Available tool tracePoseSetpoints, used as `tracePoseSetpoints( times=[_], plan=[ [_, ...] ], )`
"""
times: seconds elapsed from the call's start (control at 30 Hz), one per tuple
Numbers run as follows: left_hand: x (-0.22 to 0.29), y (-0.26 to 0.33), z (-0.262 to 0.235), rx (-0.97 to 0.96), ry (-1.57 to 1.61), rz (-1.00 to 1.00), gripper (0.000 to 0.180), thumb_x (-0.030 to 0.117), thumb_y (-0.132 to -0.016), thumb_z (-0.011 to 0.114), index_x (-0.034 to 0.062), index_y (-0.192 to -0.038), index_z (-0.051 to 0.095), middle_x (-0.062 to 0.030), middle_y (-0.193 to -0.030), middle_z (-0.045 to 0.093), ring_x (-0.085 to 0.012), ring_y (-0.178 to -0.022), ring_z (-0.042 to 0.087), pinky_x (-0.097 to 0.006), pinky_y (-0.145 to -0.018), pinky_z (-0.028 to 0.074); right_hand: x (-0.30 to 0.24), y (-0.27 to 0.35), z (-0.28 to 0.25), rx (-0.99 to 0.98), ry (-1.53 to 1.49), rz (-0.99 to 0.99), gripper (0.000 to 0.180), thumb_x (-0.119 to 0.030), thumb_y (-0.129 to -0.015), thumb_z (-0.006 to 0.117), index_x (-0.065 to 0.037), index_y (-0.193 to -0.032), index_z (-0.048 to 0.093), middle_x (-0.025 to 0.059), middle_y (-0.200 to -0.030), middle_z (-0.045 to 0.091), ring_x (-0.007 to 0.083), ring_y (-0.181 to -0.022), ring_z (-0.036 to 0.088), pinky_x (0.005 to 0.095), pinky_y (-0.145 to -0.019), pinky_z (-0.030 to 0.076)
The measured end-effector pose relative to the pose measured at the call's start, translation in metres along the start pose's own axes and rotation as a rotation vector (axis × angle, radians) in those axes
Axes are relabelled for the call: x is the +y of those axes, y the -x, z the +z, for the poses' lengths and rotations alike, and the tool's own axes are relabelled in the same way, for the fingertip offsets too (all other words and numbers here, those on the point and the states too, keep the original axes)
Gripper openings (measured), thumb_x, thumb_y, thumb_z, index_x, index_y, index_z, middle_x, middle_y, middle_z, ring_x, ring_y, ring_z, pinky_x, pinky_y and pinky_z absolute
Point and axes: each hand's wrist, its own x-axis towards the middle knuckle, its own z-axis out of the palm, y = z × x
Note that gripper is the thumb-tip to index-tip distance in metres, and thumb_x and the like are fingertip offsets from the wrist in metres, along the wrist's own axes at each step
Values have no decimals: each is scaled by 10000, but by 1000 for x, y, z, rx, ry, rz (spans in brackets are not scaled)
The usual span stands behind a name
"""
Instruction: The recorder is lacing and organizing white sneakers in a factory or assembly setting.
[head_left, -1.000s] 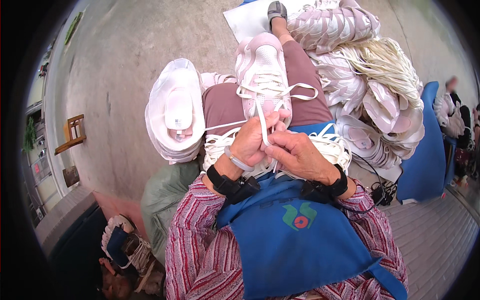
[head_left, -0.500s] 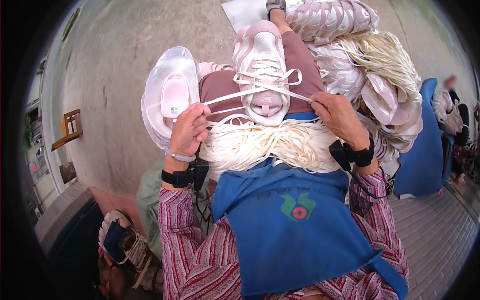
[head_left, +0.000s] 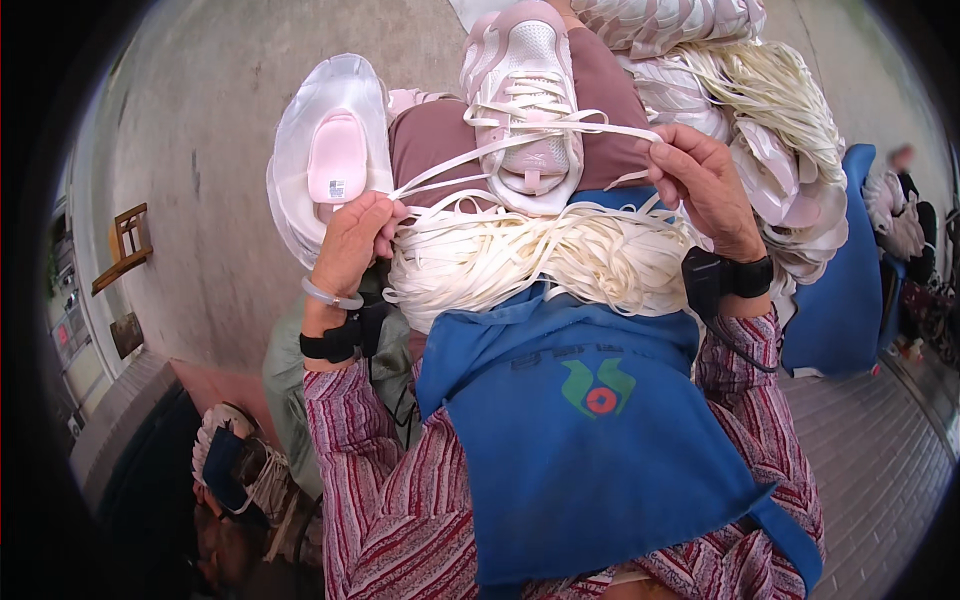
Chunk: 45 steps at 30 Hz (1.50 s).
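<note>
A pale pink and white sneaker [head_left: 530, 150] lies across my lap, its heel toward me and its toe pointing away. White shoelace [head_left: 447, 166] runs from its eyelets out to both sides. My left hand [head_left: 358, 235] pinches the lace on the left, beside the clear-and-pink shoe part. On the other side my right hand [head_left: 705, 185] grips the other lace end between thumb and fingers. The laces cross over the tongue, with a small loop to the right. Nearer to me, a thick heap of loose white laces [head_left: 560, 265] rests on my lap above the blue apron [head_left: 590, 480].
At left lies a translucent shoe part [head_left: 285, 190] with a pink insole [head_left: 337, 160]. A pile of pink and white sneakers [head_left: 690, 25] and a bundle of cream laces [head_left: 790, 90] fill the far right, beside a blue chair [head_left: 835, 270]. A wooden stool [head_left: 125, 245] stands at left.
My hands have moved farther apart, drawing the lace ends outward, and the right-hand loop has become smaller. The whole view has shifted a little.
</note>
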Motion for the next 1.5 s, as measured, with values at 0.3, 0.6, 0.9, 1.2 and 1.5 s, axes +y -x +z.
tracePoseSetpoints(
  times=[0.3, 0.6, 0.9, 1.2, 1.5],
  plan=[
    [30, -15, 9, 180, 889, 267, 324, 161, -954, 470, 100, -642, 407, -42, -744, 517, -184, -761, 525, -429, -946, 447, 27, 3, 0, 363, 456, -129, 172, -117, -879, 591, -15, -1007, 644, 50, -834, 599, 63, -587, 555, 217, -532, 456],
    [42, -33, 19, -293, 516, 421, 304, 233, -960, 465, 117, -685, 409, 14, -683, 426, -90, -594, 404, -264, -635, 368, 9, -9, 26, 150, 832, -407, 192, -61, -816, 623, -57, -1007, 615, 108, -889, 575, 274, -757, 612, 343, -641, 479],
    [55, -18, 53, -177, -369, 357, 102, 76, -922, 559, 18, -1006, 567, 7, -696, 569, -49, -640, 510, -189, -565, 416, 27, -18, 10, 202, 888, -515, 103, -42, -819, 608, -48, -921, 604, 121, -882, 578, 314, -737, 601, 370, -638, 478],
    [54, -24, 53, -101, -801, 632, 153, 20, -878, 538, 39, -1028, 558, -84, -734, 619, -170, -635, 607, -273, -601, 484, 15, -1, 0, -104, 910, -518, 175, -9, -795, 587, -59, -954, 643, 92, -926, 560, 285, -781, 623, 359, -678, 503],
    [48, -28, 50, -135, -1072, 678, 119, 67, -864, 580, 25, -973, 557, -141, -773, 623, -300, -633, 596, -355, -599, 471, 21, -2, -1, -193, 1131, -511, 87, -65, -807, 620, -38, -890, 627, 87, -915, 547, 308, -759, 612, 396, -635, 496]
  ],
)
